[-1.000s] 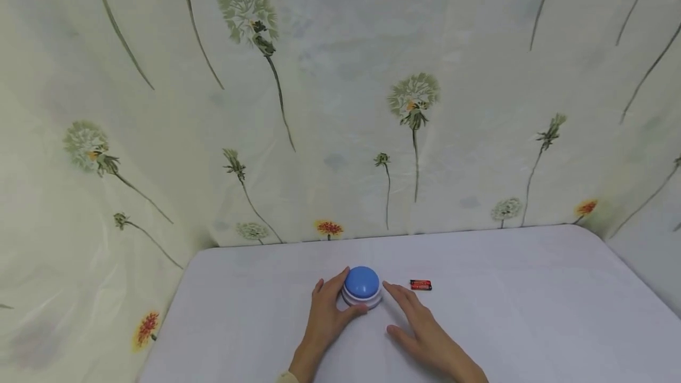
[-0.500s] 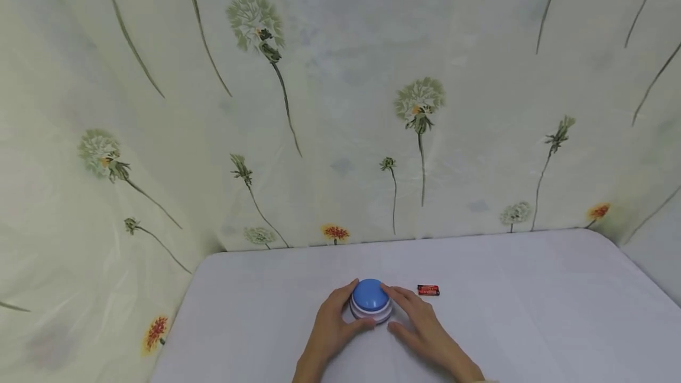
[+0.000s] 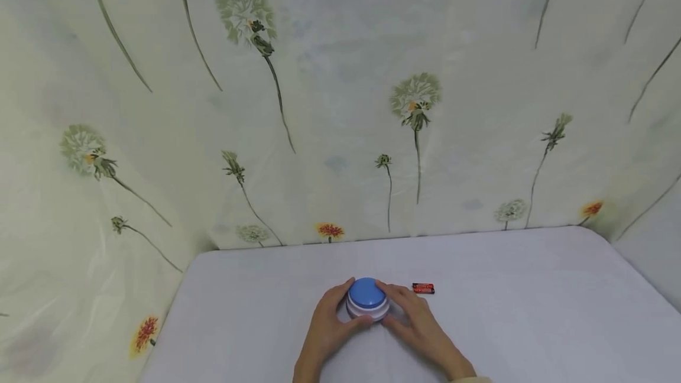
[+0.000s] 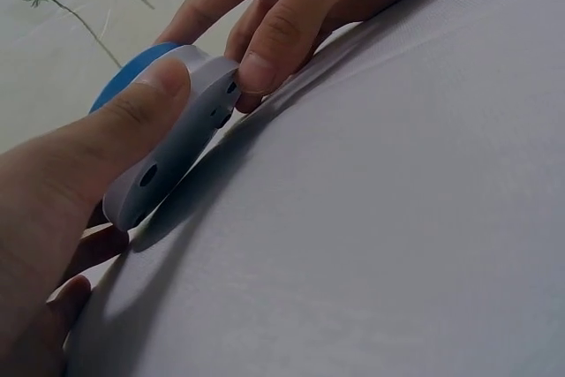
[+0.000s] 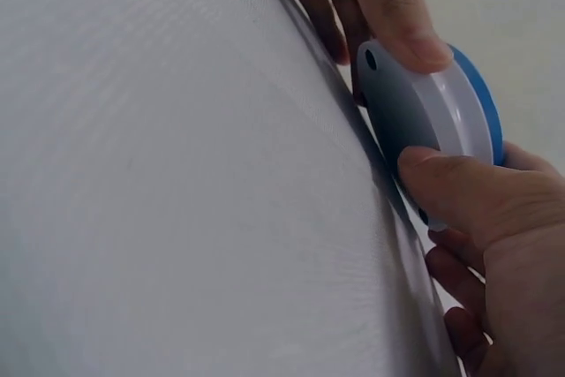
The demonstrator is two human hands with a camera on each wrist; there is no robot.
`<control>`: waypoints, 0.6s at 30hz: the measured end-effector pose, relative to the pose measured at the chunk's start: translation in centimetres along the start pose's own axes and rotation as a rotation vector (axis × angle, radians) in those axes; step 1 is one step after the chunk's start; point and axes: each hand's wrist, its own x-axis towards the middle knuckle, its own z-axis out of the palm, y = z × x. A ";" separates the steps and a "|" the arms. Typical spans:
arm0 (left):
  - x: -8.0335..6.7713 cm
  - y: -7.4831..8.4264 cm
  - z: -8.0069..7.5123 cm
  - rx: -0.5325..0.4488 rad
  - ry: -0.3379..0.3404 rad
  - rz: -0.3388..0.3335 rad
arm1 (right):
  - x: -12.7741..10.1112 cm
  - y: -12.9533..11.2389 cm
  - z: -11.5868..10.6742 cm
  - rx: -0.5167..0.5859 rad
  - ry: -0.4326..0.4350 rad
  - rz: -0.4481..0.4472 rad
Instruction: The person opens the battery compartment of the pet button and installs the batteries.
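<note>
A round push button [image 3: 367,293] with a blue dome and a white base is between my two hands in the head view. My left hand [image 3: 328,325] grips it from the left, its thumb on the near side of the base. From the right, my right hand [image 3: 421,325] holds the opposite side, fingers by the dome and thumb at the base's near rim. Both wrist views show the button's underside [image 4: 172,161] with small dark holes. Its near edge is raised off the cloth; whether the far edge touches it cannot be told.
Two small red-and-black batteries [image 3: 423,288] lie side by side just right of the button. A white cloth [image 3: 521,312] covers the table. Behind it hangs a curtain [image 3: 340,105] printed with dandelions.
My right hand has come in from the right, first apart from the button, and now holds it. The left hand keeps its grip. The batteries stay where they lay.
</note>
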 end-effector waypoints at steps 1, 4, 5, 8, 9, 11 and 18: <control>0.0 0.0 0.0 0.003 0.003 0.008 | 0.0 0.0 0.0 0.001 0.000 0.007; 0.1 0.1 0.1 0.008 0.020 0.048 | 0.0 0.2 -0.1 0.004 -0.004 0.025; 0.2 0.2 0.1 0.011 0.026 0.065 | 0.0 0.2 -0.2 0.006 -0.003 0.023; 0.3 0.1 0.1 0.016 0.036 0.117 | 0.1 0.4 -0.2 0.008 0.006 0.000; 0.4 0.1 0.1 0.017 0.039 0.132 | 0.1 0.4 -0.3 0.010 0.007 -0.006; 0.4 -0.1 0.0 0.013 0.043 0.152 | 0.1 0.4 -0.2 0.004 0.005 -0.014; 0.1 -0.6 -0.3 -0.064 0.041 0.166 | -0.2 0.2 -0.1 0.020 -0.019 0.037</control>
